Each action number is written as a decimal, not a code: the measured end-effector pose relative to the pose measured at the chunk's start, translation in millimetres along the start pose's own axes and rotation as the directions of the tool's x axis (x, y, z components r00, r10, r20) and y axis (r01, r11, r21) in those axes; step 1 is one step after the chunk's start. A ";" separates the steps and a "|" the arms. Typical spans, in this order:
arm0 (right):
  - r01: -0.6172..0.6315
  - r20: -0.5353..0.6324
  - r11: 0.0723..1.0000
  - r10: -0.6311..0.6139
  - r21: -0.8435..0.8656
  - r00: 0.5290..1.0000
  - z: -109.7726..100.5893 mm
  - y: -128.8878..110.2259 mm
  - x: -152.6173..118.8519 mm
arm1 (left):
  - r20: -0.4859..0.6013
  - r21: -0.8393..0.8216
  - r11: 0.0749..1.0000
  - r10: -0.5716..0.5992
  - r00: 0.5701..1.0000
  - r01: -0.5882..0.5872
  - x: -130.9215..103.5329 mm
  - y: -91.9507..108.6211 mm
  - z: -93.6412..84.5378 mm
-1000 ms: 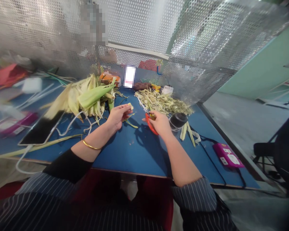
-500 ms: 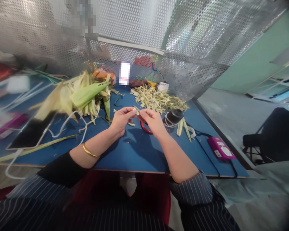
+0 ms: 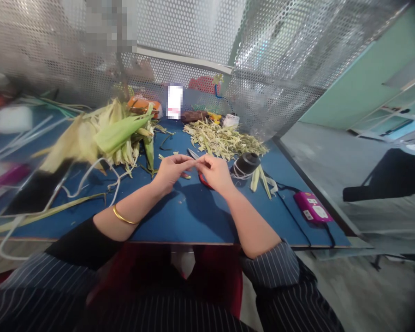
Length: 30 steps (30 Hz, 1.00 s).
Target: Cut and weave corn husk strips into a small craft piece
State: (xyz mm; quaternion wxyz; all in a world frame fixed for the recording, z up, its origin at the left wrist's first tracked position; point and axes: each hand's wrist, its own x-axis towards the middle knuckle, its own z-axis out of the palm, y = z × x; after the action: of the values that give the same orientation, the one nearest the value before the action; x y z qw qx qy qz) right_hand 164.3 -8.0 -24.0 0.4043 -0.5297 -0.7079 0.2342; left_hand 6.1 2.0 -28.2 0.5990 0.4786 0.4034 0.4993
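Centrally, the scissors [image 3: 204, 181] sit in the right hand [image 3: 215, 173], red handles under its palm, blades slanting out past the fingers toward the far left. That grip is closed around them, partly hidden; its fingertips meet those of the left hand [image 3: 173, 171]. The left grip is pinched nearly shut, and I cannot tell what lies between its fingertips. Just beyond the blades, shredded scraps [image 3: 221, 138] spread over the blue bench [image 3: 180, 216]. A black spool [image 3: 246, 165] wound with white thread stands just right of the right hand. Husks [image 3: 119, 133] are heaped at left, partly over a dark panel [image 3: 38, 191]; a purple pack [image 3: 312, 207] lies far right.
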 end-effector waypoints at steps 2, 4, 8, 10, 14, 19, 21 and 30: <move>0.031 0.030 0.994 -0.028 -0.106 0.999 -4.4 -0.1 0.1 | 0.011 0.131 0.990 0.055 0.998 -0.056 0.7 0.3 -1.2; 0.058 0.054 0.986 -0.050 -0.157 0.997 -8.0 -0.1 0.7 | 0.037 0.219 0.973 0.067 0.997 -0.074 1.9 -0.4 -2.5; 0.103 0.098 0.974 -0.085 -0.204 0.992 -13.6 0.4 2.6 | 0.108 0.298 0.952 0.035 0.994 -0.066 3.9 -1.6 -5.3; 0.129 0.121 0.969 -0.105 -0.211 0.987 -15.8 0.5 3.2 | 0.147 0.318 0.946 0.010 0.989 -0.057 4.7 -0.9 -6.5; 0.162 0.156 0.968 -0.133 -0.194 0.979 -17.3 0.4 3.6 | 0.202 0.385 0.920 -0.001 0.979 -0.078 6.1 0.7 -8.2; 0.122 0.149 0.966 -0.090 -0.228 0.985 -16.5 -0.4 3.3 | 0.196 0.456 0.883 0.022 0.980 -0.111 6.7 -1.8 -9.5; 0.130 0.164 0.958 -0.089 -0.257 0.982 -17.4 -0.8 3.5 | 0.204 0.486 0.867 0.012 0.979 -0.112 6.7 -2.3 -10.0; 0.100 0.189 0.992 -0.083 -0.083 0.978 -20.7 -0.5 3.8 | 0.257 0.351 0.935 -0.054 0.965 -0.041 5.4 6.9 -9.9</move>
State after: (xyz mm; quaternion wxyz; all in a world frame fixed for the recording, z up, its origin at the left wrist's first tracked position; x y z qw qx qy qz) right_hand 180.6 -6.6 -10.7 0.3223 -0.4903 -0.7762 0.2309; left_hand -3.9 9.3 -23.6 0.5530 0.6390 0.4052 0.3488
